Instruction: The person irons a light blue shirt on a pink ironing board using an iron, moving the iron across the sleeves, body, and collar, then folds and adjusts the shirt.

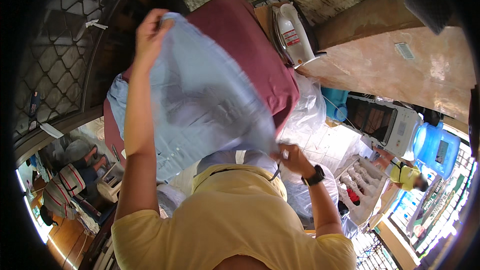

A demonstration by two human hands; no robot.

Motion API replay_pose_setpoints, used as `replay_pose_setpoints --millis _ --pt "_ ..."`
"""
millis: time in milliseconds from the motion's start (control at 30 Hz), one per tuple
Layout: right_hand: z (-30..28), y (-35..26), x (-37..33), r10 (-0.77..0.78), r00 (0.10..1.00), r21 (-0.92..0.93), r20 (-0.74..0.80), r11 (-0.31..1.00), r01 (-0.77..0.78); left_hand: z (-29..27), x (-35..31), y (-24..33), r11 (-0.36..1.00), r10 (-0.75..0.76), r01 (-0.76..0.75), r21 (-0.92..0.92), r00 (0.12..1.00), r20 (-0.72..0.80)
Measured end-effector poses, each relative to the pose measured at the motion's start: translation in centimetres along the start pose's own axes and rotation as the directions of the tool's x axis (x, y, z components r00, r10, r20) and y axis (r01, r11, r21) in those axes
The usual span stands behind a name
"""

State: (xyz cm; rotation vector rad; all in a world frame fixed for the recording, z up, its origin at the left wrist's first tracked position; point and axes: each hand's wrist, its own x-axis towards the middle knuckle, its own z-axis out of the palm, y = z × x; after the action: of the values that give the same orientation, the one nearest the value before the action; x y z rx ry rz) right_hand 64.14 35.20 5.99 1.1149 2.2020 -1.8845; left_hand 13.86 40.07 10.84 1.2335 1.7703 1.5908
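Observation:
A light blue button-up shirt (195, 90) is stretched between my two hands, its middle smeared by motion. My left hand (151, 35), reaching far out, pinches the shirt's upper corner. Closer to my waist, my right hand (294, 159) with a dark wristwatch is closed on the shirt's lower right corner. Beneath the shirt is an ironing board with a maroon cloth cover (235, 35). Part of the shirt hangs over the board's left side, and a row of small buttons shows near its lower edge.
A white clothes iron (294, 35) rests at the board's far right end. Clear plastic bags (307, 102) lie right of the board. A dark metal grille (60, 55) stands at the left. Two people (67, 185) (407, 176) are in the background.

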Motion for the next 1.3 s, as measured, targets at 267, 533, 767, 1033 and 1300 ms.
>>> replay_pose_setpoints --millis 267,533,767,1033,1300 --pt "-0.3 -2.1 -4.7 0.121 0.991 0.291 -0.056 0.952 -0.099 1.7 2.3 0.8 0.913 0.264 -0.200 0.356 0.954 -0.140" --pt "-3.4 9.0 1.9 0.075 0.903 -0.282 -0.424 0.936 -0.210 16.5 4.6 -9.9 0.754 -0.020 0.045 0.655 0.999 -0.046" --pt "-1.6 3.8 12.8 -0.401 0.725 -0.589 -0.559 0.808 -0.007 16.0 1.2 -13.0 0.934 0.164 -0.168 0.316 0.986 0.039" --pt "-4.7 -9.4 35.1 -0.702 0.659 -0.842 -0.269 0.504 0.193 13.2 -16.5 -4.5 0.967 0.086 -0.110 0.231 0.990 0.110" --pt "-10.2 -7.4 44.9 -0.564 0.825 -0.858 0.028 0.410 0.309 6.6 -28.7 -4.0 0.984 -0.163 0.162 0.076 0.987 0.011"
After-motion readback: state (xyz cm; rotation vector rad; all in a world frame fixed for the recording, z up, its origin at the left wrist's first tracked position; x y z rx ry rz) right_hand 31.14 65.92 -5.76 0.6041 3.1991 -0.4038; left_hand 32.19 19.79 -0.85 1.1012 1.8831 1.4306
